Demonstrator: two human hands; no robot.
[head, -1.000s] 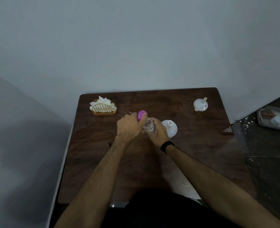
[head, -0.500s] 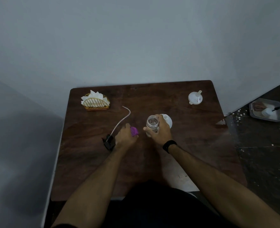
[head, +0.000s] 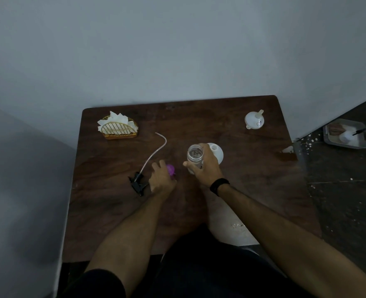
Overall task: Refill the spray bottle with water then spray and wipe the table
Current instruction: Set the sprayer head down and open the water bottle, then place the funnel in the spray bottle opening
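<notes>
Head view puts your 2 hands over the middle of the dark wooden table (head: 253,190), forearms reaching in from the lower edge. Your right hand (head: 205,168), with a black band (head: 219,186) on its wrist, has its fingers curled round the clear spray bottle (head: 195,157), which stands upright on the table with its mouth open to the camera and no sprayer on it. How much water it holds cannot be made out. Just behind that hand, touching or nearly so, sits a white funnel-shaped piece (head: 217,152), partly hidden by your knuckles.

Your left hand (head: 161,179) rests on the wood left of the bottle, over the detached spray head (head: 154,179): its purple part (head: 170,168) shows beside your fingers and its black trigger end (head: 138,184) sticks out on the other side. The fingers lie loosely bent over it (whether they grip it or merely rest there, you cannot tell from this angle). From the black end a thin clear dip tube (head: 154,151) curves away across the table toward the far side.

At the far left corner stands a gold wire holder (head: 119,131) with white napkins (head: 116,120) in it. At the far right lies 1 more white funnel (head: 254,121), tipped on its side. On the floor to the right sits a grey tray (head: 328,139).
</notes>
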